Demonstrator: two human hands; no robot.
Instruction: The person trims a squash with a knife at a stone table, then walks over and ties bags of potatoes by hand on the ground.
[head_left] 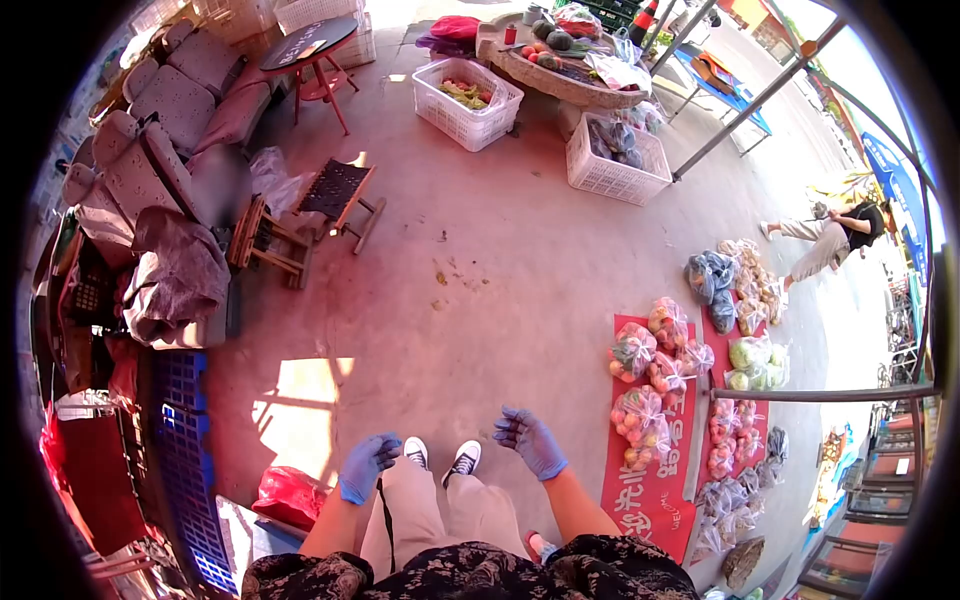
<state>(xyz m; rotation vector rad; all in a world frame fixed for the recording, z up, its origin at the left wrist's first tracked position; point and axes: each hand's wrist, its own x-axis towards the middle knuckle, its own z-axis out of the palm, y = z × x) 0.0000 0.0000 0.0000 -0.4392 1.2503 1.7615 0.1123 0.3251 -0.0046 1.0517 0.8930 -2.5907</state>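
My left hand (367,467), in a blue glove, is held in front of my left thigh. Its fingers are loosely bent and nothing shows in them. On the other side, my right hand (531,441), also gloved in blue, hovers over the floor with its fingers apart and holding nothing. A red plastic bag (291,498) lies on the left, below my left hand. Nearest to my right hand are clear bags of round red and yellow fruit (640,417), set on a red mat (625,490) with white lettering.
White crates (470,125) stand by a round stone table (560,82) with produce. Folding stools (340,195) and grey seats (170,105) line the left, above a blue plastic pallet (185,450). A metal pole (820,394) crosses the right side. A person (835,235) is at the far right.
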